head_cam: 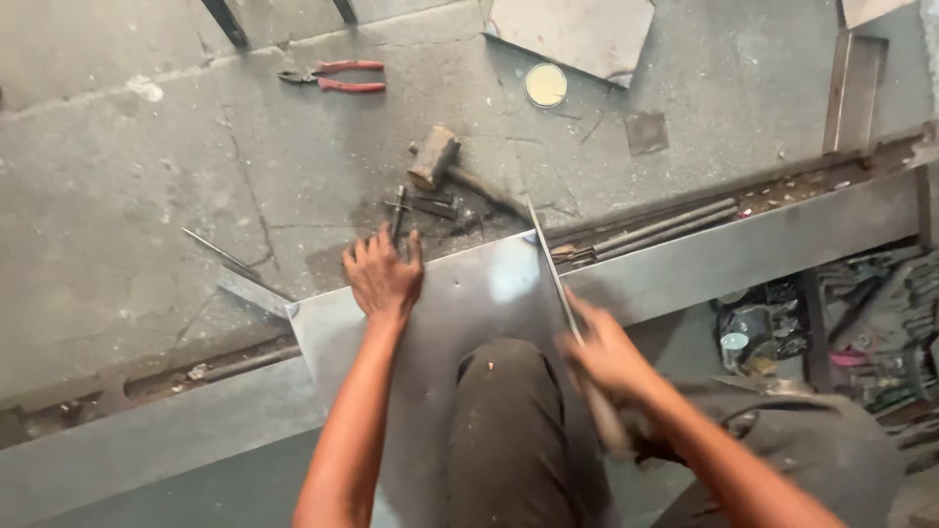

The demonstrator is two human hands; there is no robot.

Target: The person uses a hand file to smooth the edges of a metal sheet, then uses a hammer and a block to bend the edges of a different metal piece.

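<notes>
Dark-trousered knee (pixel 514 430) sits nearest, under a shiny flat metal sheet (pixel 460 303). Left hand (pixel 383 276) presses open-palmed on the sheet's far edge. Right hand (pixel 608 357), blurred, clenches a long thin steel strip (pixel 551 264) along the sheet's right side. Farther off on the cracked concrete floor (pixel 127 196) lie a hammer (pixel 437 156) and red-handled pliers (pixel 333 76).

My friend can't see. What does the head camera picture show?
A person's left hand presses flat on a metal sheet while the blurred right hand grips a long flat metal strip along the sheet's edge. A hammer and red-handled pliers lie on the concrete floor beyond.
</notes>
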